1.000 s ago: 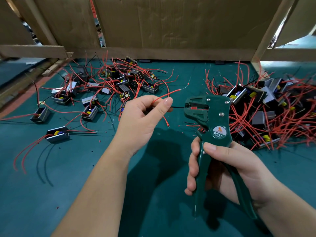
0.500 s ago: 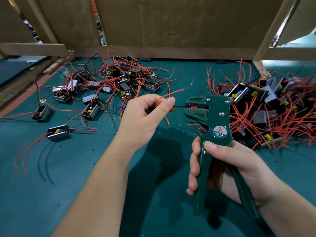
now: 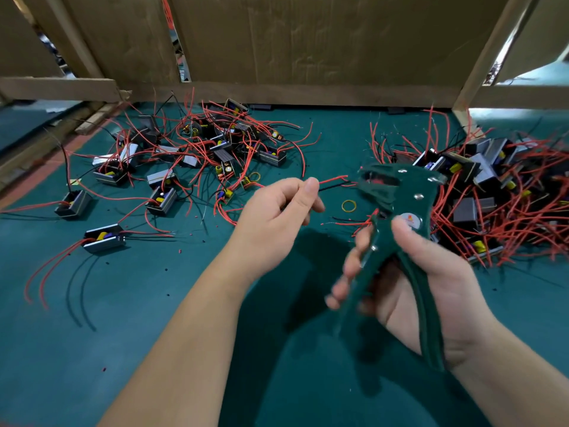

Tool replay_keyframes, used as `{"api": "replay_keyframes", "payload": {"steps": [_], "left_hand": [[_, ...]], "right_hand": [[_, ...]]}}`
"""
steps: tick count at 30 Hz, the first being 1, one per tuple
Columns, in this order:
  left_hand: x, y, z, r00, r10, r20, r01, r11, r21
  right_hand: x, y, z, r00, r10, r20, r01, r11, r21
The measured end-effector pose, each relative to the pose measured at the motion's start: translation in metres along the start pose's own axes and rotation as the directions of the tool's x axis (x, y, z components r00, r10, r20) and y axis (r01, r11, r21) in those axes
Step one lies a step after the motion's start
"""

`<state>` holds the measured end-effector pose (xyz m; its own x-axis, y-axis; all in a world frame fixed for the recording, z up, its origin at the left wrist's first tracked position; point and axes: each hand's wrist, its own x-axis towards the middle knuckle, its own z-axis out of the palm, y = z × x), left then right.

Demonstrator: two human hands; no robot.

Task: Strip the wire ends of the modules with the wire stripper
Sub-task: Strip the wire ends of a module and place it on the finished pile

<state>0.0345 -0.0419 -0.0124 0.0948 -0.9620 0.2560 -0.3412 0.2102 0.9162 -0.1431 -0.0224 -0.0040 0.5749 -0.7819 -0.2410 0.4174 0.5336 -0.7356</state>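
1. The green mat (image 3: pixel 92 349) is bare in front of and below both forearms; that is the widest open room. A cardboard wall (image 3: pixel 308 41) with a wooden rail along its foot closes the far edge, and a wooden post (image 3: pixel 480 66) stands at the right rear.
2. The left hand (image 3: pixel 274 220) pinches thin wires (image 3: pixel 332 181), one red and one black, between thumb and forefinger; the other fingers are curled in. The wire ends reach right, to the head of the wire stripper (image 3: pixel 397 192).
3. The right hand (image 3: pixel 425 282) is wrapped round the stripper's two handles, thumb on top near the round label. The handles stand spread apart. The tool is blurred, so whether its mouth bites the wire cannot be told.
4. A scattered pile of modules (image 3: pixel 215 149) with red leads lies left of centre, behind the left hand.
5. A denser heap of modules (image 3: pixel 492 192) crowds the mat just right of the stripper's head.
6. A yellow rubber band (image 3: pixel 349 206) lies on the mat between the hands.
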Motion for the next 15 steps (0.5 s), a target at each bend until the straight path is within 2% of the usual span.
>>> {"api": "replay_keyframes", "payload": {"steps": [2, 4, 7, 11, 13, 15], "left_hand": [[-0.001, -0.001, 0.002, 0.999, -0.045, -0.002, 0.045, 0.996, -0.076], [-0.001, -0.001, 0.003, 0.998, -0.065, -0.006, 0.064, 0.995, -0.071], [-0.001, -0.002, 0.005, 0.998, -0.049, 0.031, 0.044, 0.990, 0.134], [-0.004, -0.004, 0.009, 0.995, -0.037, 0.090, 0.006, 0.944, 0.331], [-0.004, -0.005, 0.010, 0.985, -0.047, 0.169, -0.017, 0.932, 0.363], [-0.004, -0.005, 0.009, 0.976, -0.085, 0.200, 0.019, 0.950, 0.313]], "right_hand": [[0.000, -0.005, -0.002, 1.000, -0.027, 0.002, 0.027, 0.997, 0.073], [0.000, -0.006, -0.003, 0.998, -0.061, 0.016, 0.059, 0.993, 0.102], [0.000, -0.004, -0.006, 0.994, -0.094, 0.064, 0.091, 0.995, 0.046], [0.002, 0.004, -0.007, 0.987, -0.042, 0.153, 0.049, 0.998, -0.046], [0.003, 0.006, -0.006, 0.991, -0.030, 0.132, 0.037, 0.998, -0.051], [0.004, 0.006, -0.007, 0.995, -0.039, 0.089, 0.043, 0.998, -0.045]]}}
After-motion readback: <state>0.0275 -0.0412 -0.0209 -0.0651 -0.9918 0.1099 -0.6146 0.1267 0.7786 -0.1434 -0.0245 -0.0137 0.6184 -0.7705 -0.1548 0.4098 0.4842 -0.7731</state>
